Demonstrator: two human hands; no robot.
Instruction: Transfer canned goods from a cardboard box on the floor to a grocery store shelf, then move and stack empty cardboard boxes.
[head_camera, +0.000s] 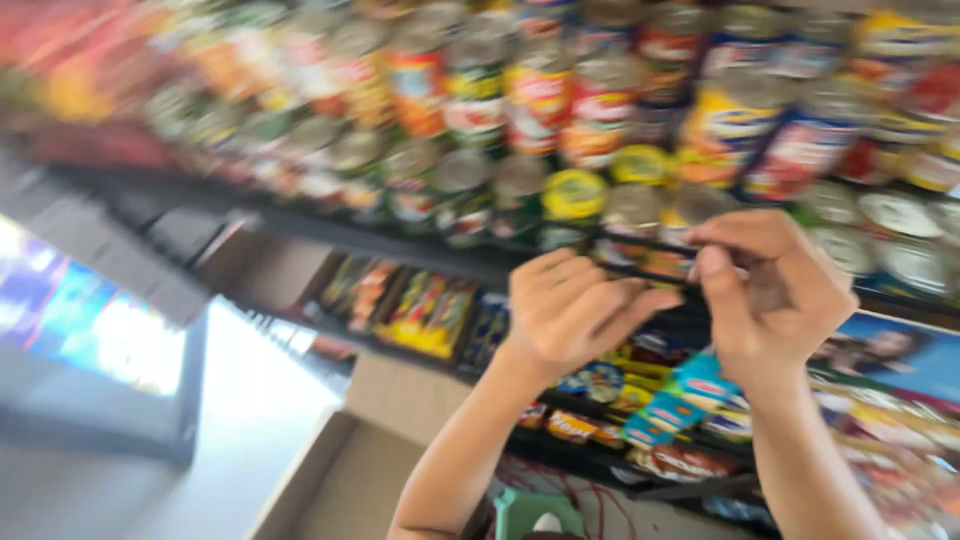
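The picture is blurred by motion. My left hand (570, 312) and my right hand (775, 295) are raised close together in front of a shop shelf. Both pinch a thin dark strip (650, 272) that runs between their fingertips; I cannot tell what kind of thing it is. My left fingers curl around its left end, and my right thumb and forefinger press on its right end. Just behind the hands stand rows of coloured tin cans (540, 110).
A dark shelf edge (300, 225) runs under the cans. Below it lie coloured snack packets (420, 305) and sachets (665, 405). An open cardboard box (340, 480) sits at the lower left, a bright screen (90, 320) at the left, and a green stool (540, 512) at the bottom.
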